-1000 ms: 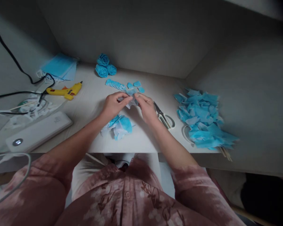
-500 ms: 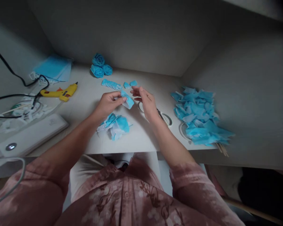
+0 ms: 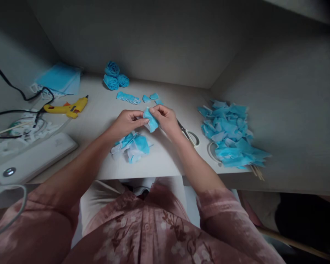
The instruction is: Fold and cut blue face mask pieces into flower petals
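A small blue piece of cloth-like material (image 3: 150, 121), pale on its underside, is pinched between both hands above the desk. My left hand (image 3: 129, 121) is closed on its left edge. My right hand (image 3: 165, 116) grips its upper right edge with thumb and fingers. Just beyond lie small cut blue pieces (image 3: 154, 96) and a row of overlapping blue pieces (image 3: 128, 97). Nearer me rests a loose blue-and-white crumpled bunch (image 3: 137, 146). Scissors (image 3: 191, 136) lie beside my right wrist, which partly hides them.
Rolled blue fabric roses (image 3: 112, 81) stand at the back. On the left are a yellow glue gun (image 3: 68, 108), a stack of blue masks (image 3: 59, 79), a white power bank (image 3: 38, 157) and black cables. A large pile of blue pieces (image 3: 228, 128) with sticks sits right, against the wall.
My right hand has moved in and taken hold of the blue piece, which has turned more upright. Another small blue piece now shows on the desk beyond that hand.
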The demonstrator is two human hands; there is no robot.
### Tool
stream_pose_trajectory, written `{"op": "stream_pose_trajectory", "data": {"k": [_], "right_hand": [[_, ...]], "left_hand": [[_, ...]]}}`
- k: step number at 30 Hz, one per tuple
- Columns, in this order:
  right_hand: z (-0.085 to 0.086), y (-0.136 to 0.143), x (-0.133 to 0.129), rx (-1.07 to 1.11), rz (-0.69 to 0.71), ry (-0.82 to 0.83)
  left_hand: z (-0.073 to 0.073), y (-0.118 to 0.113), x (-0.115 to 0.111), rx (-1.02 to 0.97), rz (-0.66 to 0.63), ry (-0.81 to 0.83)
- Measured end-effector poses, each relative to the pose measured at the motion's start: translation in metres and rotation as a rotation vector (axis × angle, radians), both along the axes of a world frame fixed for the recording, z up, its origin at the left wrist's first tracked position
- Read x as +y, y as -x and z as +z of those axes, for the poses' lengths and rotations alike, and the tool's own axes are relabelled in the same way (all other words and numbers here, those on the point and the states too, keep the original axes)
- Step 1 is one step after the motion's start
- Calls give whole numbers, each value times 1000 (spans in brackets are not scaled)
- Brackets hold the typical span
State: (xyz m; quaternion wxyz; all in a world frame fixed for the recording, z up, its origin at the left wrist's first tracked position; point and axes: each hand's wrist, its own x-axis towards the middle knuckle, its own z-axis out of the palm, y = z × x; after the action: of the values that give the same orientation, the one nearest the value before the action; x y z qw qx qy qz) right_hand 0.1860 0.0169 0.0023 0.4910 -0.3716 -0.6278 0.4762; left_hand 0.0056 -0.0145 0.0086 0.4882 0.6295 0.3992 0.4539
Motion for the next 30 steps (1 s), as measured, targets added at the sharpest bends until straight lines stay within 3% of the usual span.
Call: {"op": "stream_pose_trajectory", "data": {"k": [10, 30], "right_hand": [[-1, -5, 1, -58, -78, -172], [0, -4, -3, -131, -130, -224]], "left_hand": [[2, 8, 7, 22, 41, -62], [-3, 14, 15, -87, 147, -30]]}}
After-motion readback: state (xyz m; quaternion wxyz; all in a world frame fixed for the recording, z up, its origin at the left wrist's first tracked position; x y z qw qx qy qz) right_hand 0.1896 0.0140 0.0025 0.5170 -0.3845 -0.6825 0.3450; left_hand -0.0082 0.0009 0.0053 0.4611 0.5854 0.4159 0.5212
